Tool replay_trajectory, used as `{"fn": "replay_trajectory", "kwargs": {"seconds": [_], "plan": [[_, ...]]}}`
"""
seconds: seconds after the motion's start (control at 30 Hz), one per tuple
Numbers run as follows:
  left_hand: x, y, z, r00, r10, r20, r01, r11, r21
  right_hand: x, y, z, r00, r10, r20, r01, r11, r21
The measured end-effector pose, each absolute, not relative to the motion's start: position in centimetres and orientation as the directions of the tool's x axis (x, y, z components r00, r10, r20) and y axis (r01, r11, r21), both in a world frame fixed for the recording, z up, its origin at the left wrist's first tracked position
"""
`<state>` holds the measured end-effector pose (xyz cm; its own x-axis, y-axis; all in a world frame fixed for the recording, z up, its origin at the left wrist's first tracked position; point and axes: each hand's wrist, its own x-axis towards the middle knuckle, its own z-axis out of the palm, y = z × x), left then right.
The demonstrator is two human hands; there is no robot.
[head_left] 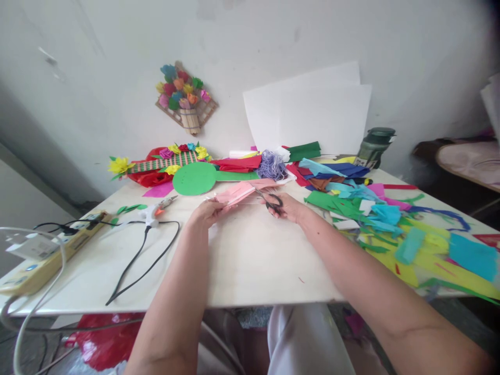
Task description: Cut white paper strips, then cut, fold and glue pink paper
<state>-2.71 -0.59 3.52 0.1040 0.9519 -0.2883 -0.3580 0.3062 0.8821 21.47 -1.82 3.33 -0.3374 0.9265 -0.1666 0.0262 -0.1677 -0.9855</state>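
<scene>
My left hand [209, 211] pinches a folded pink paper [238, 191] at its near end, holding it just above the white table [250, 260]. My right hand [287, 205] grips black-handled scissors [269, 199], whose blades reach into the pink paper from the right. Both hands are closed. Just behind the paper lies a round green paper shape [195, 178].
A heap of coloured paper scraps [390, 219] covers the table's right side. A glue gun [156, 211] with a black cord and a power strip [47, 250] lie at the left. Paper flowers [164, 161], purple yarn [271, 165], white sheets [312, 114] and a dark bottle [375, 146] stand at the back.
</scene>
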Motion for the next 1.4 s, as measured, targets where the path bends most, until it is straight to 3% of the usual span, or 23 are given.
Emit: {"fn": "replay_trajectory", "kwargs": {"seconds": [0.3,0.67,0.83,1.03,1.1,1.27,1.4], "plan": [[-2.9,-0.3,2.8,0.157,0.963,-0.218,-0.324,0.259,0.91,21.9,-1.1,3.7,-0.429,0.893,-0.14,0.057,-0.127,-0.99],[-3.2,-0.8,3.0,0.159,0.965,-0.208,-0.338,0.251,0.907,21.5,-1.1,3.2,-0.241,0.97,-0.025,-0.009,-0.028,-1.0],[-2.7,-1.5,3.1,0.15,0.967,-0.207,-0.206,0.235,0.95,21.8,-0.9,3.0,-0.179,0.981,0.075,-0.07,0.064,-0.996],[-1.9,-1.9,3.7,0.102,0.989,-0.111,0.042,0.107,0.993,21.8,-0.6,2.4,-0.201,0.977,0.077,-0.075,0.063,-0.995],[-2.0,-1.6,3.8,0.047,0.996,-0.075,-0.031,0.076,0.997,21.8,-0.6,2.2,-0.224,0.971,0.083,-0.072,0.068,-0.995],[-1.5,-0.9,3.9,-0.036,0.992,-0.123,-0.495,0.089,0.865,21.7,-1.1,2.0,-0.297,0.952,0.079,-0.036,0.071,-0.997],[-0.9,-0.8,3.8,-0.051,0.986,-0.158,-0.641,0.089,0.763,21.5,-1.2,1.5,-0.362,0.929,0.082,0.007,0.091,-0.996]]}}
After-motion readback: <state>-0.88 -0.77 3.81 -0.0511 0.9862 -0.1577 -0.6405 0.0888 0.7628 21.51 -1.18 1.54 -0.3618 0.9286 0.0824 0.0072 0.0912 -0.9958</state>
